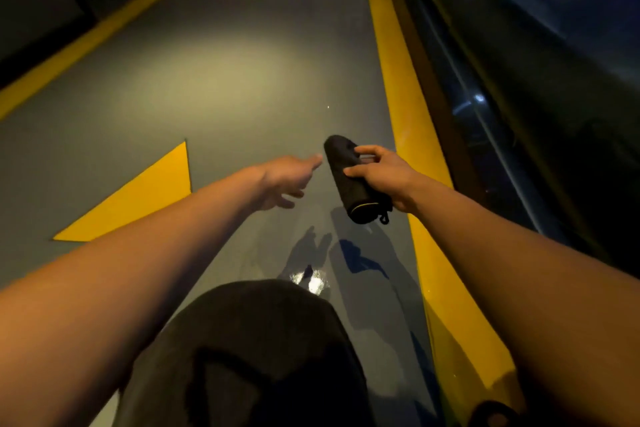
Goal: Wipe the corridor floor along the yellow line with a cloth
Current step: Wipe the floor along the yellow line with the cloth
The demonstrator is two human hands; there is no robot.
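Note:
My right hand (381,173) grips a dark rolled bundle (346,177), apparently the cloth, with a thin yellow trim and a small loop at its near end. It is held in the air above the grey corridor floor (221,80). My left hand (291,180) is stretched out just left of the roll, fingers straight, the forefinger tip almost touching the roll's far end. The yellow line (408,121) runs along the floor's right edge, directly right of the roll.
A glass wall (519,114) borders the yellow line on the right. A yellow arrow marking (145,198) lies on the floor at left, and another yellow line (104,28) runs along the left edge. My dark-clothed knee (256,350) fills the bottom centre. A wet shiny patch (311,279) glints just beyond it.

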